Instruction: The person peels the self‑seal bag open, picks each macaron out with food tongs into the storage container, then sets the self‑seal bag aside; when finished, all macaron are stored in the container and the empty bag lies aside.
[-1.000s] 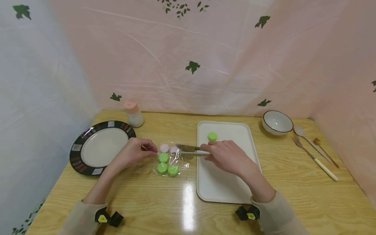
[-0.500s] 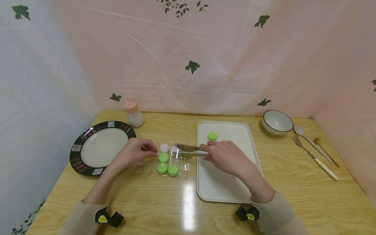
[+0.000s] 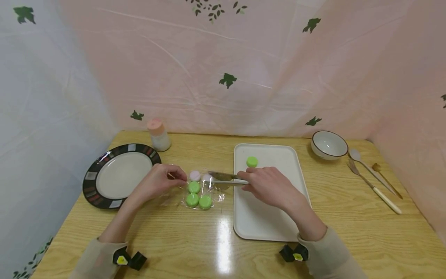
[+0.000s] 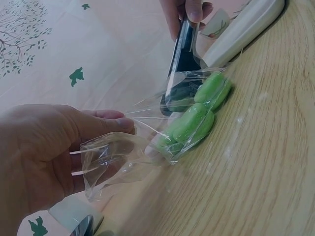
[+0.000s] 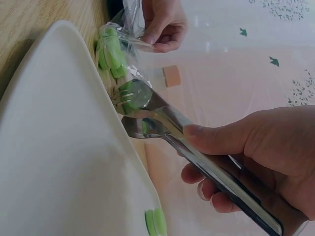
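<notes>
My left hand (image 3: 162,180) pinches the edge of a clear plastic bag (image 4: 110,160) between thumb and fingers. Inside the bag, resting on the table, are several green macarons (image 3: 192,200) and pale pink ones (image 3: 194,176). From the other side, my right hand (image 3: 268,186) grips metal serving tongs (image 5: 197,160), thumb on one arm and fingers curled round the other. One tong end has fork tines. In the head view the tong tips overlap the bag beside a pink macaron. A single green macaron (image 3: 252,162) lies on the white tray (image 3: 268,223) beneath my right arm.
At the left stands a plate with a dark patterned rim (image 3: 92,190), and behind it a jar with a pink lid (image 3: 159,137). A white bowl (image 3: 329,145) sits back right, beside a spoon (image 3: 369,168), a fork (image 3: 374,190) and a small brown utensil (image 3: 386,180).
</notes>
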The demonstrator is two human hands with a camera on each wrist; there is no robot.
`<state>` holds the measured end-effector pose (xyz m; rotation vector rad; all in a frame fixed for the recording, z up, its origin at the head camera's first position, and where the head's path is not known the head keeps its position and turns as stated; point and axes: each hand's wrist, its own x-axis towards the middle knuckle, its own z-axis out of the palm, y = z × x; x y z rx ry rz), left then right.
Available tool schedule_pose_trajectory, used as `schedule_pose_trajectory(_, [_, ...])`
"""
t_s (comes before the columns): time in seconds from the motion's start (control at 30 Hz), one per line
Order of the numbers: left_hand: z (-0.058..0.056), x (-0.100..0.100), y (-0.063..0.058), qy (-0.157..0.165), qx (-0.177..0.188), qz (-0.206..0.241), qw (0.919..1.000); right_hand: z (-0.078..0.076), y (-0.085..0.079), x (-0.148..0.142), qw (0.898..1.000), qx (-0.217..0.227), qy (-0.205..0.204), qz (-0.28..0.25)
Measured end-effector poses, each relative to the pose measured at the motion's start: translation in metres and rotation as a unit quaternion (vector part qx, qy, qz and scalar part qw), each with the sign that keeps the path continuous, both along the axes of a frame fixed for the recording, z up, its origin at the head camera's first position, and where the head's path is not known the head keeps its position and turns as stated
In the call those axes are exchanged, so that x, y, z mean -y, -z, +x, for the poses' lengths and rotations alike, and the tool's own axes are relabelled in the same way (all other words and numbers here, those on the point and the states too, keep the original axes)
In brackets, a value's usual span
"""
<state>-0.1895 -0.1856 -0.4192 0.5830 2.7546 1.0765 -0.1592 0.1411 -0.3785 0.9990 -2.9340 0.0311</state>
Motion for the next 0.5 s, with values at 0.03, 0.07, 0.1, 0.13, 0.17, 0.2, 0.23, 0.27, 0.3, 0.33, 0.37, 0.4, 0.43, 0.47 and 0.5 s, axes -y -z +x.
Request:
schedule_pose_trajectory(0.03, [0.000,0.000,0.000,0.000,0.000,0.000,1.0000,0.000,0.000,0.000,1.000,0.000,0.000,0.000])
schedule_pose_trajectory(0.07, [0.000,0.000,0.000,0.000,-0.001,0.001,1.0000,0.000,0.000,0.000,1.000,0.000,0.000,0.000])
schedule_pose_trajectory(0.1, [0.000,0.000,0.001,0.000,-0.002,0.001,1.0000,0.000,0.000,0.000,1.000,0.000,-0.001,0.000])
schedule_pose_trajectory(0.13, [0.000,0.001,0.000,-0.001,-0.001,0.003,1.0000,0.000,-0.001,0.001,1.000,0.000,-0.002,0.000])
schedule_pose_trajectory(0.17, [0.000,0.001,0.000,-0.002,0.000,0.002,1.0000,0.000,-0.001,0.001,1.000,-0.001,-0.003,-0.001])
schedule_pose_trajectory(0.2, [0.000,0.001,0.000,-0.002,0.001,0.002,1.0000,-0.001,-0.001,0.002,1.000,0.000,-0.003,-0.002])
schedule_pose_trajectory(0.23, [0.001,0.002,-0.001,-0.003,0.002,0.002,1.0000,-0.001,-0.001,0.002,1.000,0.000,-0.004,-0.002])
schedule_pose_trajectory(0.27, [0.001,0.002,-0.001,-0.003,0.004,0.003,1.0000,-0.002,-0.001,0.002,1.000,0.001,-0.005,-0.004])
schedule_pose_trajectory(0.3, [0.001,0.002,-0.001,-0.003,0.005,0.004,1.0000,-0.002,-0.001,0.002,1.000,0.003,-0.006,-0.004])
schedule_pose_trajectory(0.33, [0.001,0.002,-0.001,-0.004,0.007,0.003,1.0000,-0.002,-0.001,0.001,1.000,0.004,-0.006,-0.005])
schedule_pose_trajectory(0.37, [0.001,0.002,-0.001,-0.003,0.008,0.002,1.0000,-0.002,-0.001,0.000,1.000,0.007,-0.007,-0.007])
schedule_pose_trajectory(0.4, [0.001,0.002,-0.002,-0.003,0.010,0.003,0.9999,-0.002,-0.002,-0.001,1.000,0.011,-0.006,-0.009])
schedule_pose_trajectory(0.43, [0.001,0.001,-0.002,-0.003,0.010,0.005,0.9999,-0.001,-0.002,-0.004,1.000,0.014,-0.005,-0.013])
schedule_pose_trajectory(0.47, [0.001,0.001,-0.002,-0.004,0.011,0.006,0.9999,-0.001,-0.003,-0.007,1.000,0.017,-0.003,-0.016])
schedule_pose_trajectory(0.5, [0.001,0.000,-0.002,-0.002,0.010,0.006,0.9999,0.000,-0.004,-0.011,1.000,0.018,0.000,-0.018])
